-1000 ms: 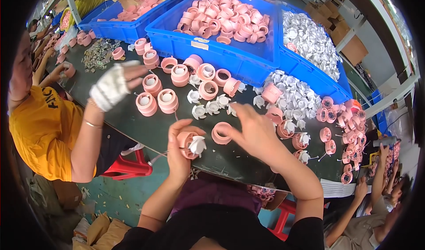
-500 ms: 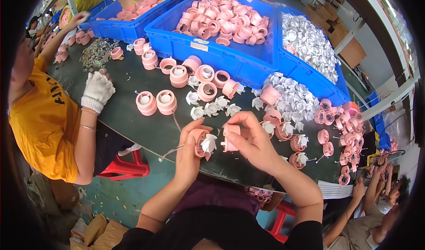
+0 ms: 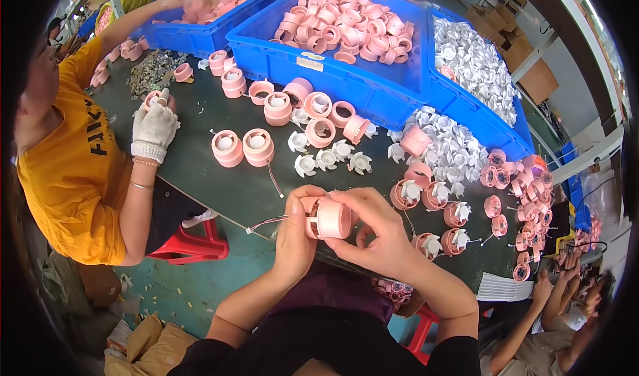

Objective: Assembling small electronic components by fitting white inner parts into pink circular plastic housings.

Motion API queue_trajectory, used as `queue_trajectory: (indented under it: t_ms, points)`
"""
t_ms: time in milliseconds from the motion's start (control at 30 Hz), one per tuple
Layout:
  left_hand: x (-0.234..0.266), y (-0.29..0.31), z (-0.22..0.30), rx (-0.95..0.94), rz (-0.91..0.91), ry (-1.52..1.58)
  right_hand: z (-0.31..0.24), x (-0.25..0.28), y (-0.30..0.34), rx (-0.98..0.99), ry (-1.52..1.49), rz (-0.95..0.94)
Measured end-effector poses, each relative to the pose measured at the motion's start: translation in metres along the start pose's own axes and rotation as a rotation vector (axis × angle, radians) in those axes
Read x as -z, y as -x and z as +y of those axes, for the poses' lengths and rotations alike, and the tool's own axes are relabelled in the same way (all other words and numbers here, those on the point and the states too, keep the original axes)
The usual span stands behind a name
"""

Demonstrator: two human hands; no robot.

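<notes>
Dark green bench point(image 3: 219, 176) in a workshop, strewn with pink housings and white impellers point(image 3: 326, 157), blue bins point(image 3: 346, 86) behind. Since a second ago the two separate parts have come together: left hand point(image 3: 293, 233) and right hand point(image 3: 373, 233) now both close on one pink cylindrical housing point(image 3: 329, 217), raised just above the bench's near edge, suggesting the impeller is seated inside. Thin wires point(image 3: 266, 223) trail leftward from it. A neighbour's gloved hand point(image 3: 154, 124) holds another pink part.

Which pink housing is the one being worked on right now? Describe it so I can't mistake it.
Start at the dark green table and go to its near edge. There the left hand and right hand hold one pink housing between them. Unlike the housings resting on the table, it is lifted and trails a thin wire leftward.
</notes>
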State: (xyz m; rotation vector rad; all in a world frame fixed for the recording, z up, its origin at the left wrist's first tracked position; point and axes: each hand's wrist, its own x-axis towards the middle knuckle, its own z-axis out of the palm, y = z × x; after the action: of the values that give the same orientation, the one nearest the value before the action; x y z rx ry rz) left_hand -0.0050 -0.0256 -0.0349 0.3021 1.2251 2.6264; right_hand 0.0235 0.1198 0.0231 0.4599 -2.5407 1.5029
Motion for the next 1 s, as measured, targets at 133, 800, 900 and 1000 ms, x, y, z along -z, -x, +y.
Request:
queue_trajectory:
  t_ms: [133, 800, 900, 1000]
  points:
    - [0.000, 0.002, 0.003, 0.021, 0.000, -0.006, 0.001, 0.002, -0.001, 0.034, 0.002, -0.029]
    - [-0.005, 0.008, 0.003, -0.093, -0.072, -0.124, -0.002, 0.003, 0.005, 0.059, 0.002, 0.004]
    - [-0.006, 0.011, 0.005, -0.153, -0.101, -0.181, -0.004, 0.001, 0.007, 0.099, -0.014, -0.008]
    - [-0.006, 0.016, 0.006, -0.203, -0.118, -0.209, -0.007, -0.002, 0.013, 0.145, -0.030, 0.031]
